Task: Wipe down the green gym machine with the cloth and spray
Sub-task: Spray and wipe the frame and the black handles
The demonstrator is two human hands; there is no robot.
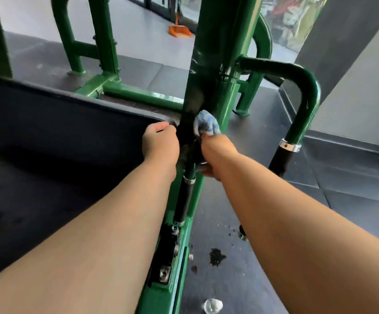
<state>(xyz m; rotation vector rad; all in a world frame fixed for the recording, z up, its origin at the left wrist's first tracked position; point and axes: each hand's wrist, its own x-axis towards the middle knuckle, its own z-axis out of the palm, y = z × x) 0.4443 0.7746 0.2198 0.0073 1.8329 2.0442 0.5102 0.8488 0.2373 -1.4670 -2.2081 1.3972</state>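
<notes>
The floor [274, 257] nearby is laid with dark rubber mats whose seams show, and farther off it gives way to a paler grey surface [138, 30]. The green machine [138, 94] stands directly on the mats, with its round feet [76, 72] flat against them. An orange dustpan [179, 30] sits on the pale part, well apart from the machine. On the near mat lie a patch of dark crumbs [217, 257], with smaller specks scattered around it, and a small whitish round object [213, 305], too blurred to identify.
</notes>
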